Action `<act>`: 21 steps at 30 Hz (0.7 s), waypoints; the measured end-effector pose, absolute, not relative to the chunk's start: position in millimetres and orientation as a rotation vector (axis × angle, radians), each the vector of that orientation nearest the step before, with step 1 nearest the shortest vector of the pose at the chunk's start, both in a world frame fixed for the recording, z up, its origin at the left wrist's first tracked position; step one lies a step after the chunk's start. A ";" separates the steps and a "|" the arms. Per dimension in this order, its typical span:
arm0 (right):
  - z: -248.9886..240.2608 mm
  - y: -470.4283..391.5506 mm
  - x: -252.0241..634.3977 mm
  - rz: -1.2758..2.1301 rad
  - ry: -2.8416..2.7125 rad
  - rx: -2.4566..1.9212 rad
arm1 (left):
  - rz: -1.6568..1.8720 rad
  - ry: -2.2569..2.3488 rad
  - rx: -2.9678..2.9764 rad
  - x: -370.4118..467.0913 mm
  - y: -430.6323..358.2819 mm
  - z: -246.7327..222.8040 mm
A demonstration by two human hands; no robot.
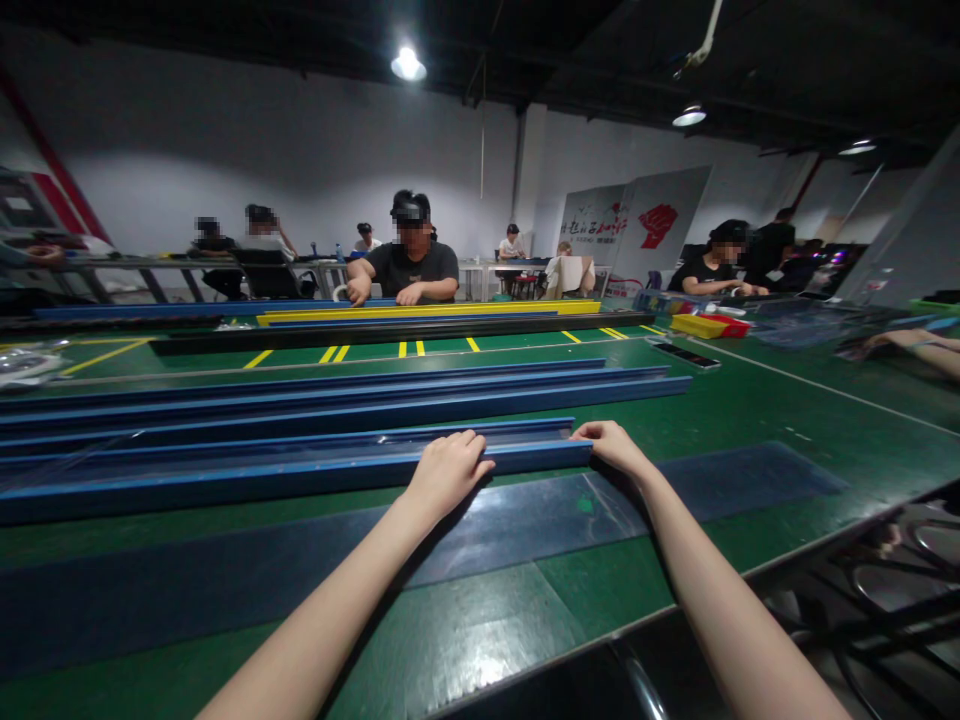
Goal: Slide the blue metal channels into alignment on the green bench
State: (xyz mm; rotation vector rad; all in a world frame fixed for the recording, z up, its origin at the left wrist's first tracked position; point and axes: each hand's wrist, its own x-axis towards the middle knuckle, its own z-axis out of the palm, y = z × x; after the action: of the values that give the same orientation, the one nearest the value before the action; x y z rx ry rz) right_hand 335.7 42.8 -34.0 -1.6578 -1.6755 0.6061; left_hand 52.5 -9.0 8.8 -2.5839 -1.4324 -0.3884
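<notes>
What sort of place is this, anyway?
Probably a workshop or small factory floor: long blue channel-shaped strips lie on a broad green worktable, a person in a dark T-shirt works across it, and bright round lamps shine overhead.

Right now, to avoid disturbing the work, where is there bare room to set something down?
Bare green tabletop shows between the dark rectangular phone and the translucent plastic strip, right of the blue channel-shaped profiles. Another patch borders the strip's near side, between the forearms. The left is crowded with profiles.
</notes>
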 end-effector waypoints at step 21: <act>-0.9 3.2 267.8 -0.584 -2.202 -1.317 | -0.287 -1.489 -2.503 2.7 -14.6 10.9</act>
State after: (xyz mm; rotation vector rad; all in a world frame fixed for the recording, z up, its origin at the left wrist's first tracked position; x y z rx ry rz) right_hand 267.8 3.2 -0.9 -1.3166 -2.2022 -0.5837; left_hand 2.7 -14.6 10.9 -2.5033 -1.4891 -0.2865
